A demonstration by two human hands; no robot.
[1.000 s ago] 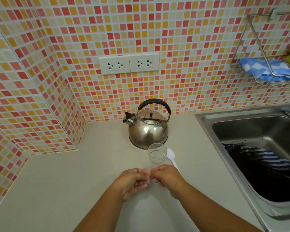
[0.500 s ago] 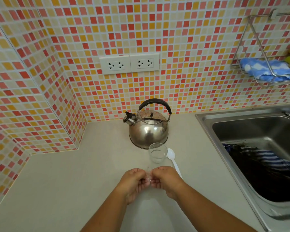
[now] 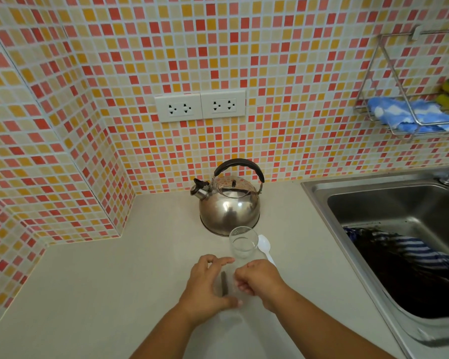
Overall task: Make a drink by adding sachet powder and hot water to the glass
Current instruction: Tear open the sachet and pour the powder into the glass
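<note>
Closest to me, at six o'clock on the pale counter [image 3: 88,294], my left hand [image 3: 208,286] is spread, fingers curved and thumb out, with a thin dark strip [image 3: 224,283] standing in the gap beside its palm (too blurred to name, and whether my fingers actually pinch it I cannot tell). My right hand [image 3: 259,281] sits just beside it at three o'clock, fingers curled inward; what they grip is unclear. Just beyond my knuckles at twelve o'clock stands the clear glass [image 3: 243,243], upright. A white plastic spoon [image 3: 265,247] lies touching its right side. Farther at twelve, the steel kettle [image 3: 230,203] sits near the tiled wall [image 3: 283,73], spout toward nine o'clock. At two o'clock is the sink [image 3: 389,211], holding a striped cloth [image 3: 410,252].
</note>
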